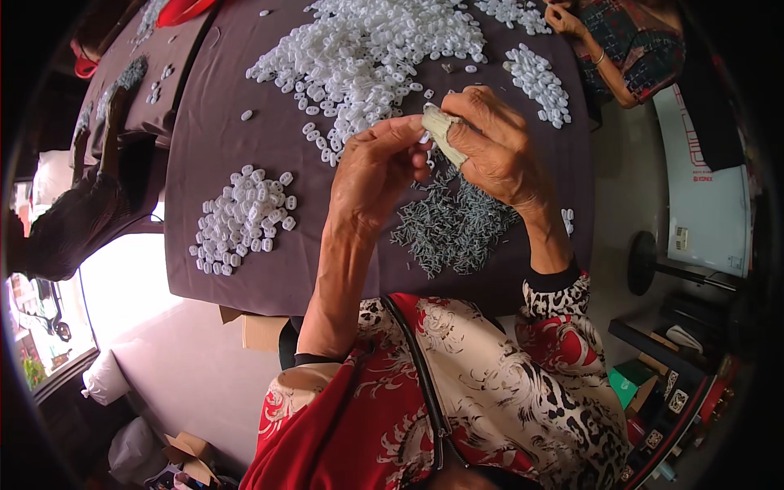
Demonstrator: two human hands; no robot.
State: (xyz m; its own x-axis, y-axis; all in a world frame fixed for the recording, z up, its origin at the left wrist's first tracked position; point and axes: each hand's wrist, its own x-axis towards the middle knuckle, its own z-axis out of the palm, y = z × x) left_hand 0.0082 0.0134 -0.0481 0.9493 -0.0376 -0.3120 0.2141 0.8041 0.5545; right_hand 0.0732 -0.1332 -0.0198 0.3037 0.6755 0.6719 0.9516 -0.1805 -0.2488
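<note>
From the head camera, your left hand (377, 167) is raised over the table (204, 163), fingertips pinched narrow on something too small to make out. Your right hand (498, 147) meets it, thumb wrapped in pale tape (441, 131), probably to guard the skin. Below lies the grey metal pieces pile (453, 224), near for picking. The big white plastic pieces heap (376, 45) sits beyond, a smaller white pile (245, 216) to your left. Another person's hand (563, 18) works at the far corner.

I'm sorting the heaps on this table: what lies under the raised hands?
Under the left hand and right hand a heap of small grey metal pieces lies on the dark cloth. The hands hide its upper edge.
</note>
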